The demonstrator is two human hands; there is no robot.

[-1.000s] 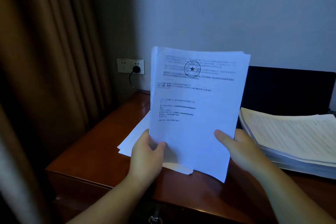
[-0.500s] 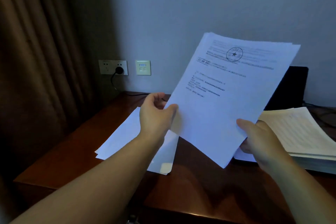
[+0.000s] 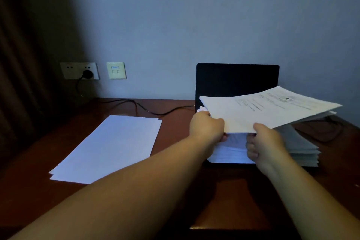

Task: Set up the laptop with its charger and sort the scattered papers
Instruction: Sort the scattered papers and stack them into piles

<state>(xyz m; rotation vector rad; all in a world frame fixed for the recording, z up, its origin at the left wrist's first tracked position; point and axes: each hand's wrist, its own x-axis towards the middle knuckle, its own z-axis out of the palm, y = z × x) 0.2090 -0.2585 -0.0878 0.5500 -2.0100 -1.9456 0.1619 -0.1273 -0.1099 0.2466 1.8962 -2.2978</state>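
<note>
Gripping printed sheets (image 3: 272, 109), both hands (image 3: 235, 134)

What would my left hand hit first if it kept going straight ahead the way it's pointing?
Probably the laptop screen. The left hand, gripping the sheaf of papers, points away over the paper stack, and the dark screen stands right behind that. Depth is hard to judge here.
</note>
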